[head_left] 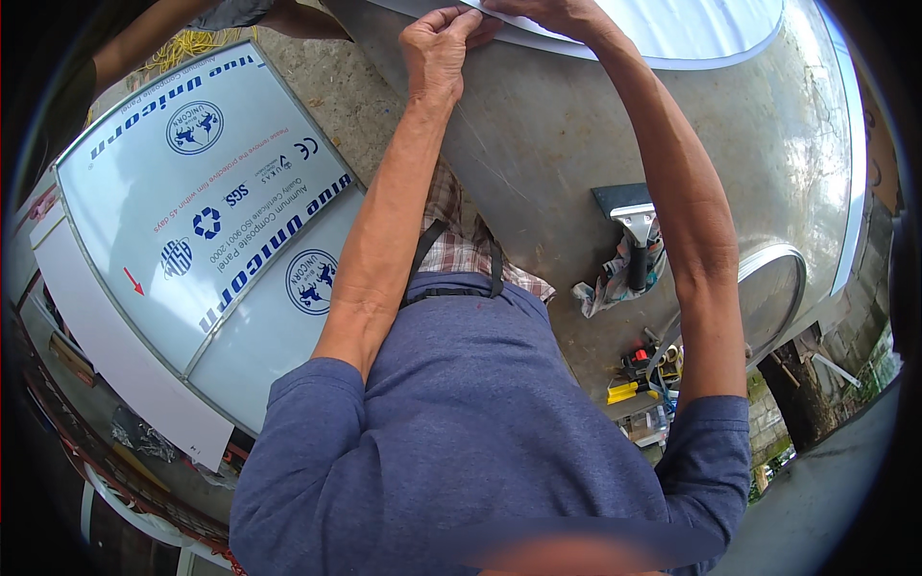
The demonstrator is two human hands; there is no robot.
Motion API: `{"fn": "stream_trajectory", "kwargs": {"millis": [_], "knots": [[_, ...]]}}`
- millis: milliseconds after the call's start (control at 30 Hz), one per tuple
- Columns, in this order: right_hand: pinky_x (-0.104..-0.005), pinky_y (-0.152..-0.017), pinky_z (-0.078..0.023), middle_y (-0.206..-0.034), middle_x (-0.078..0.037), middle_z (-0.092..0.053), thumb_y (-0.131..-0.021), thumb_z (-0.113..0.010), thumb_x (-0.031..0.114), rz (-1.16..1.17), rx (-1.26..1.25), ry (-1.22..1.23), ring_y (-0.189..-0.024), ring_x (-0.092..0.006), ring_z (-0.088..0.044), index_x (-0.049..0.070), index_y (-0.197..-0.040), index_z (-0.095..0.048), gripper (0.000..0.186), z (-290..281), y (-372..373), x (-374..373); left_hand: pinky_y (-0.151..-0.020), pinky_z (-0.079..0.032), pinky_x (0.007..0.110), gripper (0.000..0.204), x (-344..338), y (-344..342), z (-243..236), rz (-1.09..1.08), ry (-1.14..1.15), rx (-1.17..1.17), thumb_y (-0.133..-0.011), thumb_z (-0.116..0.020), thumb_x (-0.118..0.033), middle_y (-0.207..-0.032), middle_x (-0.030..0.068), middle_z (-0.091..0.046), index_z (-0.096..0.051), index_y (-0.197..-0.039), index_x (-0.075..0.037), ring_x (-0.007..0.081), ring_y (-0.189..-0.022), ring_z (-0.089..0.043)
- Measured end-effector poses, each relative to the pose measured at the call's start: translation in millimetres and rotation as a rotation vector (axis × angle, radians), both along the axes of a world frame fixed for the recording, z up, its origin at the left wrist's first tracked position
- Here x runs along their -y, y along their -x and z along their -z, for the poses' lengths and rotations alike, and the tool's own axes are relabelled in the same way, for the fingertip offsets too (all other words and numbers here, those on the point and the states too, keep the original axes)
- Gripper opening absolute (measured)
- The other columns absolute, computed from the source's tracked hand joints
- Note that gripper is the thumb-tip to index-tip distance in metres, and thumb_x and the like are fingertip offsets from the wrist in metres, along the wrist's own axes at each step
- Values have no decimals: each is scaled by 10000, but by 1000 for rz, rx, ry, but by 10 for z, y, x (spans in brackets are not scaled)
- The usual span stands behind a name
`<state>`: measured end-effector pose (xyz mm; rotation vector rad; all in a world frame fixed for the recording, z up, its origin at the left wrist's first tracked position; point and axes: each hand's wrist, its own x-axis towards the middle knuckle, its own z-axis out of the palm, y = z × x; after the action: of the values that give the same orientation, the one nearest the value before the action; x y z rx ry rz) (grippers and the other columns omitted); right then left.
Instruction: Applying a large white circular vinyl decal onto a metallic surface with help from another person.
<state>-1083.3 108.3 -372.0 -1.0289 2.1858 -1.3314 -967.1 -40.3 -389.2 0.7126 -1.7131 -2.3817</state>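
Note:
My left hand has its fingertips pinched on the near edge of a white sheet at the top of the view. My right hand also grips that edge just to the right, its fingertips partly hidden at the frame's rim. The sheet has a curved edge and lies on a scuffed grey metal tabletop. Lower on the table, below my right forearm, rest a wide metal squeegee with a black handle and a crumpled patterned cloth under it.
A metal-framed pale blue panel and a white board lie at left. Above are yellow rope and another person's bare limb. At the table's lower right are mixed tools and a looped pale strip.

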Motion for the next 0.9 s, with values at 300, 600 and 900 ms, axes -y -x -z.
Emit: {"fn": "stream_trajectory", "kwargs": {"millis": [300,600,900], "knots": [[-341,-687,-543,-859,-134,-700,-813,-735,133,-31,-43,-17,-755,-225,-681,0,-921,-735,171,-39,42,44,-758,-621,360,196,5,10,-53,6,130,27,-886,-666,-7,-899,216,-703,-637,-1009,143,291,-807,-734],[-332,-680,-546,-827,-130,-714,-808,-737,128,-27,-37,-4,-748,-207,-686,-8,-897,-730,162,30,65,104,-737,-626,374,204,67,13,-34,30,108,8,-904,-672,-54,-905,198,-708,-642,-1003,121,304,-817,-733],[-312,-637,-537,-767,-104,-727,-812,-728,126,-59,32,-114,-668,-163,-661,-5,-902,-736,159,-71,150,93,-815,-615,404,212,76,31,13,40,-13,-21,-928,-649,-51,-961,201,-696,-620,-1043,125,316,-869,-722]]}}
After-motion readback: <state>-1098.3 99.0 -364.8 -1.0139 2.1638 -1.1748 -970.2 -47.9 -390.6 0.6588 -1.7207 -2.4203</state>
